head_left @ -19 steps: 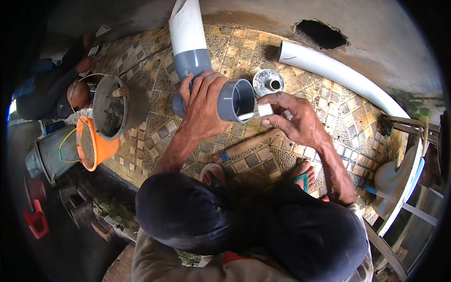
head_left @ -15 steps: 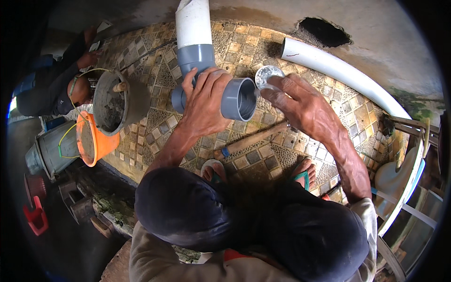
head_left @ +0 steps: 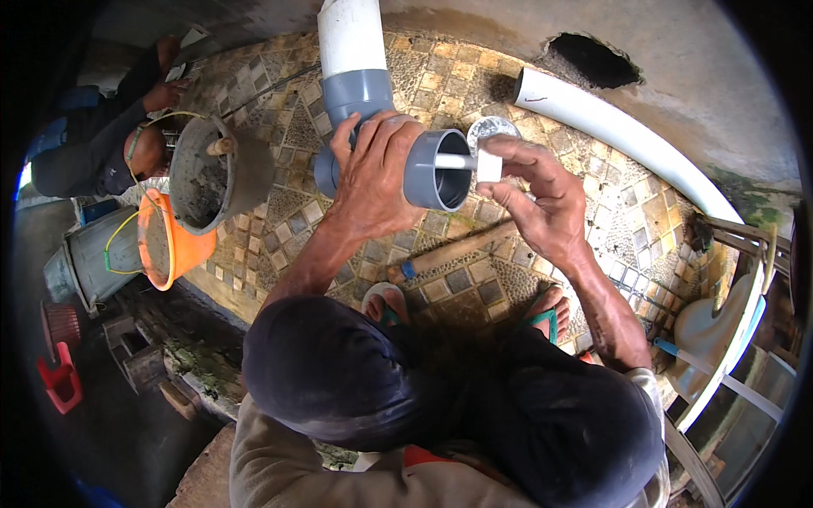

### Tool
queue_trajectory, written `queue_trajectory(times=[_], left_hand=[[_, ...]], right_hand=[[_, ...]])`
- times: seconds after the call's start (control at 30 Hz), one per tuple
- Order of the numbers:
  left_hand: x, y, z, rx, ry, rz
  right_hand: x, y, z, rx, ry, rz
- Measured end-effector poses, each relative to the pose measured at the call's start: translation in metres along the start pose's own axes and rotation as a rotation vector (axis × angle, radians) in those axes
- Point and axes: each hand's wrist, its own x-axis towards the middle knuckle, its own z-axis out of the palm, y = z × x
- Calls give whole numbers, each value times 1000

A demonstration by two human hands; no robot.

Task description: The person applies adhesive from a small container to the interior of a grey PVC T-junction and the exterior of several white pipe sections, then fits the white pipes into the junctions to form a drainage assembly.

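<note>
My left hand [head_left: 373, 173] is wrapped round a grey PVC tee fitting [head_left: 434, 190], whose open socket faces right. A white pipe [head_left: 351, 38] is joined to the fitting's far branch. In my right hand [head_left: 542, 190], thumb and fingers pinch the white cap of an applicator [head_left: 489, 167]. Its pale stem reaches into the socket, where the tip is hidden. Just beyond my right fingers stands a small round tin [head_left: 493, 129] with a whitish, smeared top, partly covered by the hand.
A long white pipe [head_left: 627, 135] lies along the wall, near a dark hole [head_left: 593, 61]. Between my feet and the fitting lies a wooden handle [head_left: 457, 251]. At left are a mortar bucket [head_left: 246, 173], an orange bucket [head_left: 190, 245] and another person's arm [head_left: 135, 106].
My right hand has come away from the tin and turned, now holding the applicator with its stem in the socket. My left hand keeps its grip on the fitting.
</note>
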Motion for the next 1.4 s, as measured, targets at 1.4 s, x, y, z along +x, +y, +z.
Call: queue_trajectory(times=[1.4], left_hand=[[-19, -13, 7, -45, 139, -37]], right_hand=[[18, -33, -28, -686, -233, -304]])
